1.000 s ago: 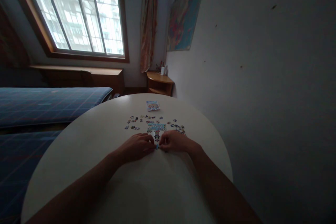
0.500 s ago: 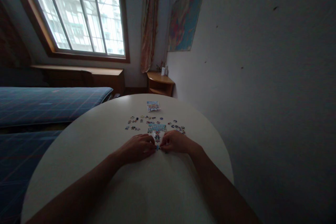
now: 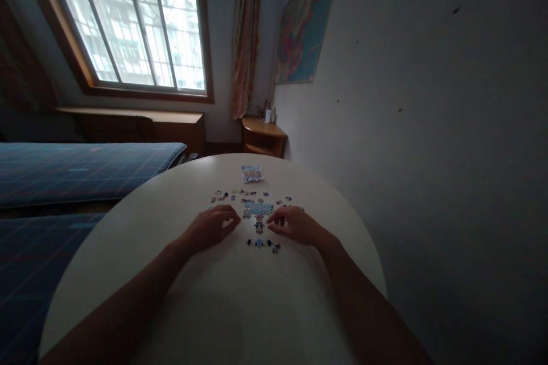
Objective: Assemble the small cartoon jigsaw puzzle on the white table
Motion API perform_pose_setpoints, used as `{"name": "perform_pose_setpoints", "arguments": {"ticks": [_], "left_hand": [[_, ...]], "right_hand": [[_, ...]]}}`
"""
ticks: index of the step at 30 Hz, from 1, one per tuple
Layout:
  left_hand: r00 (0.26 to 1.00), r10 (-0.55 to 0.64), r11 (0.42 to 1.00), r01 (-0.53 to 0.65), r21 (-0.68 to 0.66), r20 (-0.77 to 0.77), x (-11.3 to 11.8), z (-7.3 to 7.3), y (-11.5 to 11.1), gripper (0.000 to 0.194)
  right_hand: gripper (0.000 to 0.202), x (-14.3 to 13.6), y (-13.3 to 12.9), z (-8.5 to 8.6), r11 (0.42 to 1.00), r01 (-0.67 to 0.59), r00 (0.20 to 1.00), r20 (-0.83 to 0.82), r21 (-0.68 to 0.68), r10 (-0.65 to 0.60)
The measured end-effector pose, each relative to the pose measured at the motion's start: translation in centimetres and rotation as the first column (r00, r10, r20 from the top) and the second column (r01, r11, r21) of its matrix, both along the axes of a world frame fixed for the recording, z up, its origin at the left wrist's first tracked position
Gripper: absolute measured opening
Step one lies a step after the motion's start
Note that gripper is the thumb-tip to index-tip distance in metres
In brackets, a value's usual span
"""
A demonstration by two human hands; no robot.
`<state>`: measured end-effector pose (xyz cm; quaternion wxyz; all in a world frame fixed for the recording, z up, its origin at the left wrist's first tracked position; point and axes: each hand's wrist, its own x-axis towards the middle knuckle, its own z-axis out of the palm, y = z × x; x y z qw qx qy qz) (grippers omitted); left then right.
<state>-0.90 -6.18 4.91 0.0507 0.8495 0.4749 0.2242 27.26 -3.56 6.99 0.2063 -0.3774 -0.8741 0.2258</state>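
Observation:
A round white table [image 3: 171, 296] carries a small jigsaw. A joined blue patch of puzzle [image 3: 257, 209] lies at the centre, with loose pieces [image 3: 220, 198] scattered behind and to its sides. A short joined strip of pieces [image 3: 262, 244] lies nearer me. My left hand [image 3: 212, 226] rests palm down to the left of the patch, fingers spread, holding nothing. On the patch's right side my right hand [image 3: 291, 224] lies flat, fingertips pointing at the pieces. A small picture card [image 3: 252, 173] sits at the table's far side.
A bed with a blue checked cover [image 3: 77, 168] runs along the left. A plain wall [image 3: 428, 154] stands close on the right, with a map poster [image 3: 305, 23] on it. Behind the table are a window [image 3: 128, 23], a curtain [image 3: 245, 34] and a wooden corner shelf [image 3: 262, 136].
Both hands have drawn apart and moved slightly away from me, letting go of the short strip of pieces they were pressing together; that strip now lies uncovered between them.

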Motion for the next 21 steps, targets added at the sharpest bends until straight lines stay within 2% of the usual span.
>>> {"name": "perform_pose_setpoints", "arguments": {"ticks": [2,4,6,8,11,14,17,21], "left_hand": [[0.974,0.224,0.975,-0.224,0.003,0.022,-2.0,-0.1,0.9,0.026],[0.9,0.435,0.901,-0.434,-0.02,0.034,-3.9,-0.3,1.6,0.027],[0.84,0.543,0.839,-0.542,-0.042,0.018,-5.3,-0.6,2.1,0.026],[0.799,0.601,0.798,-0.6,-0.056,0.004,-6.0,-1.0,2.5,0.027],[0.797,0.604,0.795,-0.604,-0.056,-0.023,-6.1,-1.8,2.9,0.03],[0.842,0.538,0.843,-0.538,0.016,-0.035,-5.8,-2.8,3.5,0.035],[0.879,0.476,0.877,-0.472,0.089,-0.033,-5.8,-3.8,4.0,0.039],[0.886,0.462,0.883,-0.456,0.111,-0.033,-6.1,-4.7,4.5,0.042]], "right_hand": [[0.021,0.9,0.7,0.0,0.993,0.101,0.994,-0.036,0.056,-0.099],[0.021,1.9,1.6,-0.2,0.973,0.214,0.976,-0.052,0.083,-0.21],[0.021,2.9,2.3,-0.5,0.94,0.33,0.944,-0.058,0.089,-0.325],[0.023,3.9,3.0,-1.1,0.894,0.442,0.896,-0.073,0.073,-0.438],[0.023,5.1,4.0,-2.1,0.816,0.574,0.818,-0.1,0.07,-0.566],[0.026,5.7,4.9,-3.2,0.773,0.63,0.776,-0.102,0.071,-0.623],[0.031,5.8,5.3,-4.1,0.784,0.616,0.788,-0.083,0.083,-0.61],[0.03,5.5,5.3,-4.4,0.814,0.573,0.82,-0.058,0.1,-0.57]]}}
